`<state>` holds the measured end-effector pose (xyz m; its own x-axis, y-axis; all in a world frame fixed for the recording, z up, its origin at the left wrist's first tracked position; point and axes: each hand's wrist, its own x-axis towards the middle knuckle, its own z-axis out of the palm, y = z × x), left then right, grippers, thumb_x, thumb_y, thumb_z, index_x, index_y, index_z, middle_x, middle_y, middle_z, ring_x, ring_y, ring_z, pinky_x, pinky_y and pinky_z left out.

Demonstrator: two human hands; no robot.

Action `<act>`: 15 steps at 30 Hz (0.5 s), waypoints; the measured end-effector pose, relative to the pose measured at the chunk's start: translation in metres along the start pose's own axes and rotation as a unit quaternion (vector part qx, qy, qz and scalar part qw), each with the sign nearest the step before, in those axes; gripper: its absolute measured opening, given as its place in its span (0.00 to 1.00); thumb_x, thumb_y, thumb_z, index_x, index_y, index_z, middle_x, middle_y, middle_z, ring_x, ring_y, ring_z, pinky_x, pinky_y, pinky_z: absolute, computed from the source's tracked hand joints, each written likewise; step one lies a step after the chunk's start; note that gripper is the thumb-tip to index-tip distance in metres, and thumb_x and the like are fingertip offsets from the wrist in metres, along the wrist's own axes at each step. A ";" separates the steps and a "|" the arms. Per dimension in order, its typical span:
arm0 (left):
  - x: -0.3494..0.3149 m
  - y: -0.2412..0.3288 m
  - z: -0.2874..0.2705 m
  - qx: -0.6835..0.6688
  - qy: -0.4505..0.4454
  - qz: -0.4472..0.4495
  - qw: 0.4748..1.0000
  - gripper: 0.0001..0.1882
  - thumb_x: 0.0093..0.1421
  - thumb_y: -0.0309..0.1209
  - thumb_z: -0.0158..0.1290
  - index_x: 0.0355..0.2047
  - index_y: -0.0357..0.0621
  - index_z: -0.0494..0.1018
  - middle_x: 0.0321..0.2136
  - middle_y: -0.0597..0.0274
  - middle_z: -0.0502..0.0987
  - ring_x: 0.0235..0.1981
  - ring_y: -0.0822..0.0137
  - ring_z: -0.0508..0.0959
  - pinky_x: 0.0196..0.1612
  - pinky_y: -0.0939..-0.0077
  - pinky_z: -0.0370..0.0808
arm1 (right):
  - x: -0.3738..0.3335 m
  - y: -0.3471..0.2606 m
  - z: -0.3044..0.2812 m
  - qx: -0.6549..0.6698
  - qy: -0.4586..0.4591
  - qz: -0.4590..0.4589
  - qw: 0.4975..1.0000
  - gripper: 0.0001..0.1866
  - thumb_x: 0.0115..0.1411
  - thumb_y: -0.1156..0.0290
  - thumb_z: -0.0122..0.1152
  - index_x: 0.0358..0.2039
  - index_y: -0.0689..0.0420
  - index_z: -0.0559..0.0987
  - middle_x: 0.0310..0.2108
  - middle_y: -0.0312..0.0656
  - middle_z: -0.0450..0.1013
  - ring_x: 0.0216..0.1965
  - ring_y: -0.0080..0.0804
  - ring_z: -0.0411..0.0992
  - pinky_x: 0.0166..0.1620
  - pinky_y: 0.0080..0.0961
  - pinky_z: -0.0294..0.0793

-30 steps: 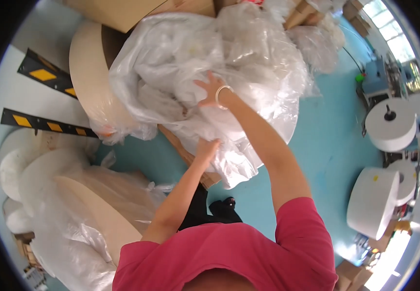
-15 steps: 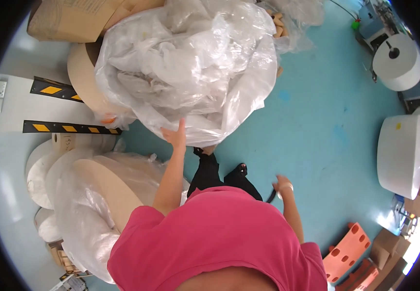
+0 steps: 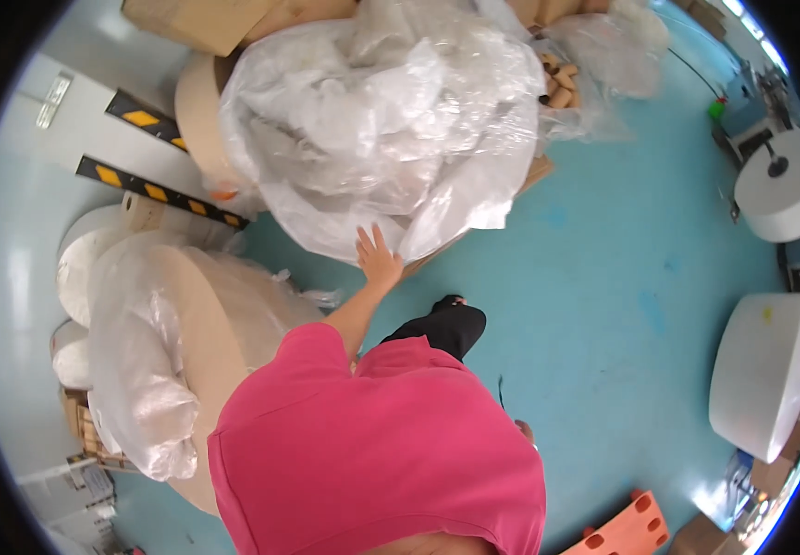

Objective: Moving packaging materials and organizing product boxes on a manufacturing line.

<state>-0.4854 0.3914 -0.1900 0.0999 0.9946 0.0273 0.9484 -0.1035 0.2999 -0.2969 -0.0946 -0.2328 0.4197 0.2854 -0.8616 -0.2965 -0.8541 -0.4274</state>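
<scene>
My left hand point(image 3: 380, 257) reaches forward with its fingers spread and nothing in them. It is at the near edge of a large white plastic bag point(image 3: 317, 227), overlapping it in view; whether they touch I cannot tell. Crumpled clear plastic film point(image 3: 372, 120) heaps up inside the bag. Low at my right side, my right hand point(image 3: 524, 431) is mostly hidden by my body. A thin black object point(image 3: 501, 393) sticks out ahead of it and appears held there; its kind is not clear.
Left of me stands a large tan roll in clear plastic wrap point(image 3: 206, 324). Beyond it, black-and-yellow striped bars point(image 3: 164, 194) run along the wall. Cardboard tubes point(image 3: 562, 88) lie past the bag. White rolls point(image 3: 761, 375) stand at the right, near an orange panel with holes point(image 3: 622, 527).
My body has turned and stepped, and the view has shifted. My left hand's fingers have spread at the bag's near edge. My right hand has moved back, mostly behind my body.
</scene>
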 end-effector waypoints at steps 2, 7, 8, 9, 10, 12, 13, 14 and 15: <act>-0.039 -0.007 0.044 0.033 -0.139 0.013 0.990 0.33 0.41 0.34 0.50 0.51 0.42 0.56 0.51 0.39 0.54 0.48 0.43 0.60 0.44 0.51 0.61 | 0.029 -0.019 -0.011 0.010 -0.006 -0.009 1.000 0.24 0.46 0.64 0.56 0.45 0.59 0.67 0.28 0.43 0.72 0.20 0.24 0.68 0.20 0.21 0.66; -0.057 -0.033 0.167 -0.344 -0.668 -0.056 0.658 0.16 0.46 0.42 0.50 0.20 0.39 0.71 0.21 0.54 0.74 0.20 0.61 0.74 0.22 0.66 0.70 | 0.040 -0.138 -0.086 0.050 0.072 -0.091 0.992 0.22 0.49 0.64 0.53 0.44 0.59 0.68 0.27 0.41 0.72 0.25 0.24 0.68 0.26 0.21 0.68; -0.043 0.048 0.150 -0.151 -0.634 -0.082 0.754 0.15 0.45 0.41 0.48 0.19 0.41 0.72 0.21 0.53 0.74 0.22 0.59 0.74 0.26 0.63 0.71 | 0.054 -0.128 -0.117 0.050 0.120 -0.097 0.987 0.21 0.49 0.63 0.53 0.43 0.59 0.68 0.29 0.42 0.72 0.27 0.26 0.69 0.29 0.23 0.69; -0.032 0.129 0.117 0.047 -0.555 -0.092 0.826 0.14 0.44 0.40 0.47 0.17 0.43 0.73 0.22 0.52 0.74 0.25 0.58 0.75 0.30 0.60 0.71 | 0.066 -0.114 -0.144 0.049 0.160 -0.103 0.980 0.21 0.49 0.63 0.53 0.43 0.59 0.69 0.30 0.44 0.72 0.29 0.28 0.69 0.33 0.24 0.69; -0.017 0.142 0.128 0.058 -0.492 0.025 0.868 0.14 0.44 0.37 0.45 0.17 0.40 0.73 0.18 0.48 0.73 0.21 0.57 0.74 0.27 0.61 0.71 | 0.079 -0.113 -0.162 0.055 0.179 -0.099 0.977 0.21 0.49 0.62 0.52 0.43 0.58 0.69 0.32 0.44 0.72 0.31 0.30 0.70 0.35 0.26 0.69; 0.003 0.191 0.141 0.041 -0.465 0.076 0.881 0.15 0.45 0.37 0.42 0.17 0.37 0.72 0.20 0.45 0.72 0.20 0.57 0.74 0.24 0.60 0.68 | 0.106 -0.097 -0.196 0.085 0.215 -0.078 0.970 0.21 0.49 0.59 0.52 0.43 0.53 0.70 0.35 0.45 0.72 0.37 0.36 0.70 0.39 0.29 0.68; 0.017 0.183 0.178 -0.061 -0.420 -0.028 0.905 0.17 0.47 0.38 0.41 0.14 0.38 0.71 0.17 0.49 0.72 0.18 0.59 0.72 0.22 0.62 0.68 | 0.117 -0.102 -0.205 0.053 0.222 -0.048 0.973 0.21 0.48 0.58 0.53 0.42 0.52 0.70 0.35 0.44 0.72 0.38 0.37 0.70 0.40 0.30 0.68; 0.022 0.204 0.199 -0.121 -0.420 -0.113 0.893 0.18 0.48 0.39 0.39 0.15 0.38 0.70 0.15 0.52 0.71 0.15 0.60 0.70 0.20 0.63 0.66 | 0.112 -0.105 -0.216 0.057 0.213 -0.027 0.975 0.21 0.47 0.58 0.54 0.41 0.52 0.71 0.35 0.43 0.72 0.38 0.39 0.69 0.41 0.31 0.68; 0.036 0.226 0.212 -0.074 -0.504 -0.036 0.860 0.16 0.48 0.38 0.39 0.19 0.37 0.70 0.15 0.52 0.70 0.15 0.60 0.70 0.17 0.63 0.64 | 0.098 -0.112 -0.227 0.009 0.227 -0.021 0.974 0.22 0.45 0.58 0.56 0.41 0.52 0.71 0.35 0.42 0.72 0.38 0.39 0.69 0.41 0.30 0.68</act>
<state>-0.2040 0.4026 -0.3233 0.3239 0.4813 -0.8145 0.9219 0.0329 0.3861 -0.0282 -0.0699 -0.2069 0.7659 0.0951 -0.6359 -0.2846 -0.8367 -0.4678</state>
